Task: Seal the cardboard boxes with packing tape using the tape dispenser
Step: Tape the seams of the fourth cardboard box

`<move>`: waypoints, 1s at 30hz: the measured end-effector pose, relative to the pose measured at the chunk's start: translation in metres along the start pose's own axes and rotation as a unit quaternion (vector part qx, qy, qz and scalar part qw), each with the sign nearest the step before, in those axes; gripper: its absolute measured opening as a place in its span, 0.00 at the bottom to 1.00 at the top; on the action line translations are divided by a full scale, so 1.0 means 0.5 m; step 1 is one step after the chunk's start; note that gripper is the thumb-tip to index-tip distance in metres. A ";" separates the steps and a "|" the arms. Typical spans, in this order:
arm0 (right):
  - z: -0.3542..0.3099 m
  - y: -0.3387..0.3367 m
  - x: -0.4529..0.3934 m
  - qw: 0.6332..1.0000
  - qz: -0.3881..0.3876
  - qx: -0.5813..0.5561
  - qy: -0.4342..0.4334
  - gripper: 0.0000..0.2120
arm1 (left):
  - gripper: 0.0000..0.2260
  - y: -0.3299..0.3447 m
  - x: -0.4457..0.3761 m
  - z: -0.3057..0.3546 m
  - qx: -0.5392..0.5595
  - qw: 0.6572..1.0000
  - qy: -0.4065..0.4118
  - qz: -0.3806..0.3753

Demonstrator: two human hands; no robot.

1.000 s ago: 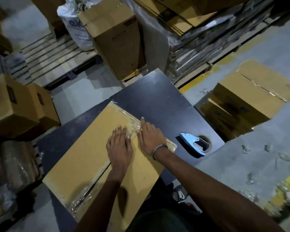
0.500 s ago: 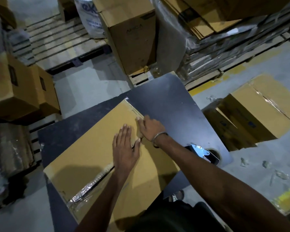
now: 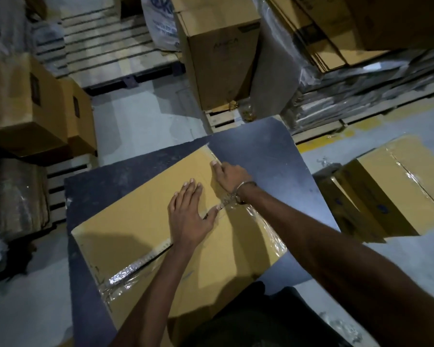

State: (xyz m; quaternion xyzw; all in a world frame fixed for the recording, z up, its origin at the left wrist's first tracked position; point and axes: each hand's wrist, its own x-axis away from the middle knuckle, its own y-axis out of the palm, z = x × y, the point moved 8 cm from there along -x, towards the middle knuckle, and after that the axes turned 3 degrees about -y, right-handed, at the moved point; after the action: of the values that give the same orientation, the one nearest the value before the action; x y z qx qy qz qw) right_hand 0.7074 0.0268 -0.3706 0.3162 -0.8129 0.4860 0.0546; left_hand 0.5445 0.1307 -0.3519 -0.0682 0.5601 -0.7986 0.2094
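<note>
A: What are the fingers doing?

B: The left hand [image 3: 189,216] lies flat on the box [image 3: 140,221], fingers straight and close together, thumb out towards the seam. The right hand [image 3: 232,175] has its fingers bent down, pressing the tape [image 3: 125,272] at the box's far corner, near the desk's [image 3: 273,156] far edge.

A: How far along?

B: I'd judge this box nearly sealed: tape runs the whole seam and over the near end. Only the smoothing remains. Another box [image 3: 401,186], on the floor to the right, looks taped already.

A: Any change?

B: A second ago both hands lay side by side mid-seam; the right has since slid to the far end. The dispenser, then at the desk's right edge, is now out of sight.
</note>
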 end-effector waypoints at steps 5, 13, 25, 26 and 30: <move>-0.033 -0.051 -0.046 0.999 -0.017 0.029 -0.004 0.35 | 0.33 -0.013 -0.018 -0.018 0.024 0.999 0.030 0.026; -0.116 0.025 -0.043 0.996 0.043 -0.022 -0.081 0.35 | 0.29 -0.008 -0.016 -0.024 0.021 0.999 0.025 0.017; -0.137 -0.059 -0.136 0.989 -0.059 0.054 -0.128 0.32 | 0.32 -0.008 -0.013 -0.024 0.030 0.999 0.024 0.017; -0.126 -0.050 -0.143 0.988 -0.060 0.068 -0.127 0.31 | 0.32 -0.010 -0.013 -0.023 0.033 0.999 0.026 0.020; -0.077 -0.025 -0.128 0.997 0.005 -0.022 -0.077 0.35 | 0.33 -0.006 -0.011 -0.022 0.032 0.999 0.028 0.022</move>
State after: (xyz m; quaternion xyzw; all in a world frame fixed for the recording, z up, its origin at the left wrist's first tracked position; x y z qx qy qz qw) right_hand 0.7569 0.0839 -0.3663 0.3478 -0.8268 0.4420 -0.0037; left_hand 0.5450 0.1433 -0.3522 -0.0267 0.5416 -0.8129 0.2127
